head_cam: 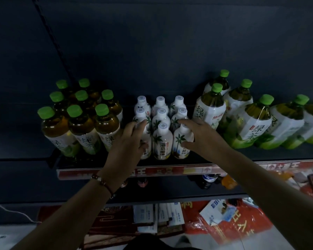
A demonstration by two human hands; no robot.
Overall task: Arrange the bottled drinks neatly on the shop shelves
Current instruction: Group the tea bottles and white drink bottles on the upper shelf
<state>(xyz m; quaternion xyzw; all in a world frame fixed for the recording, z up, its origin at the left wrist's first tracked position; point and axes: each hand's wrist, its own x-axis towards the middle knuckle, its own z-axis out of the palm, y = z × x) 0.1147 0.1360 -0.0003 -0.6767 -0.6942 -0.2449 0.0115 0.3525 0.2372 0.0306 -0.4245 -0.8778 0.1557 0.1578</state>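
**Front row of coconut drinks being squared up**

Both hands are working the white coconut-drink bottles (160, 127) standing mid-shelf (242, 156), between the small green-capped tea bottles (79, 121) and the large tea bottles (249, 116). The left hand (128, 139) is curling round the front-left bottle (145, 141); the right hand (197, 136) is gripping the front-right bottle (182, 143). Judged step: aligning the front row. The next move is calling for both bottles to be set level with the centre one. The left bottle's label is being hidden by fingers; lower-shelf goods are too dim to identify.
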